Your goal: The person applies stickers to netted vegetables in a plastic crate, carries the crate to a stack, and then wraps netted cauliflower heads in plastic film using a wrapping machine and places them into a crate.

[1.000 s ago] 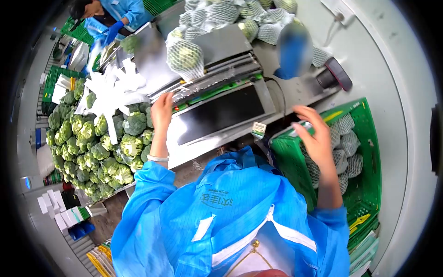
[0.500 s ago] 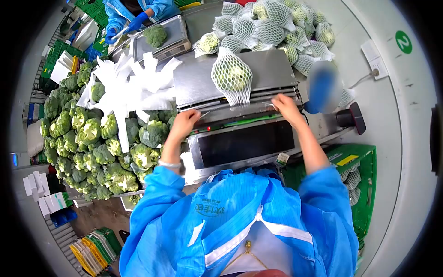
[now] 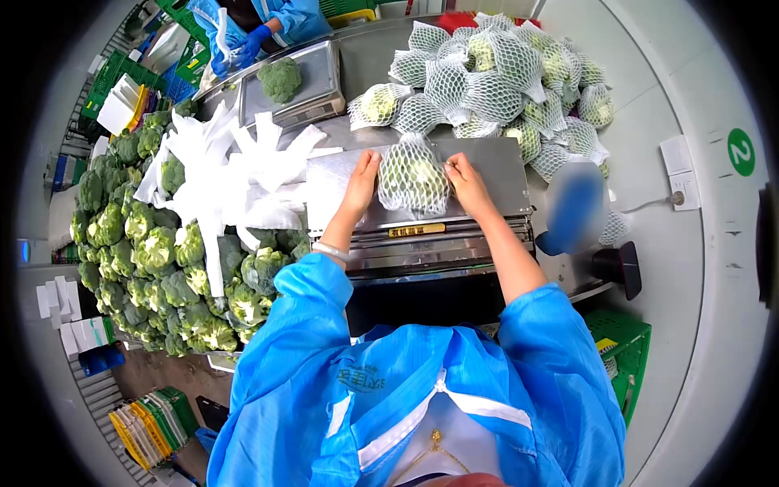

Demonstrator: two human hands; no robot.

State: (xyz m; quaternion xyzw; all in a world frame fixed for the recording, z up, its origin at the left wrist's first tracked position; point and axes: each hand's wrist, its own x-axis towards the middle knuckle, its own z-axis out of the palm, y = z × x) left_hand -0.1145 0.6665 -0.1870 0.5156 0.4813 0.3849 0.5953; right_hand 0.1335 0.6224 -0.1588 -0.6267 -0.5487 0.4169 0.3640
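Observation:
On the metal top of a wrapping machine sits a broccoli head in a white foam net, directly between my hands. My left hand is closed in a pinch at its left side. At its right side, my right hand pinches in the same way. Both hold clear plastic film, which is hard to see against the metal. Whether the fingers also touch the net cannot be made out.
Many netted broccoli heads are heaped behind the machine. White net sleeves lie over a pile of bare broccoli at left. Beyond, a co-worker's gloved hand is near a scale bearing one broccoli. A green crate stands at right.
Both my hands have moved forward from the machine's front edge to either side of the netted broccoli, drawing the film with them. The co-worker's hands have shifted around a white sleeve.

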